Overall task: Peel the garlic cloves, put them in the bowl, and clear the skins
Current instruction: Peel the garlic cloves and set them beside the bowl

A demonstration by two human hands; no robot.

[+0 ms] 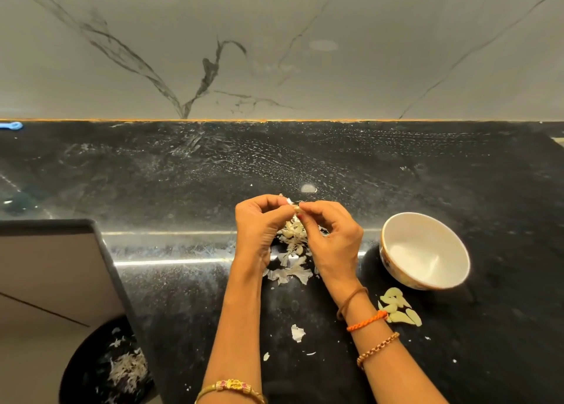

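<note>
We held both hands together above the middle of the black bench (pixel 183 296). Our left hand (pixel 259 223) and right hand (pixel 331 235) met at the fingertips, and between them we pinched a single garlic clove (pixel 296 209), with a scrap of white skin sticking up from it; the grip of each hand was curled tight around that clove, thumbs and forefingers pressed onto it. Directly under our hands lay a heap of skins (pixel 293 260), mixed with what looked like unpeeled cloves, though we could not tell them apart clearly. A lone piece of skin (pixel 297 333) sat nearer to us, between our forearms.

To the right stood the white bowl (pixel 424 248), tilted a little toward us, nothing visible inside it. Just in front of the bowl, beside our right wrist, lay a small cluster of peeled cloves (pixel 398 310) on the bench. Lower left, below the bench edge, a dark bin (pixel 91 373) held more shed skins.
</note>
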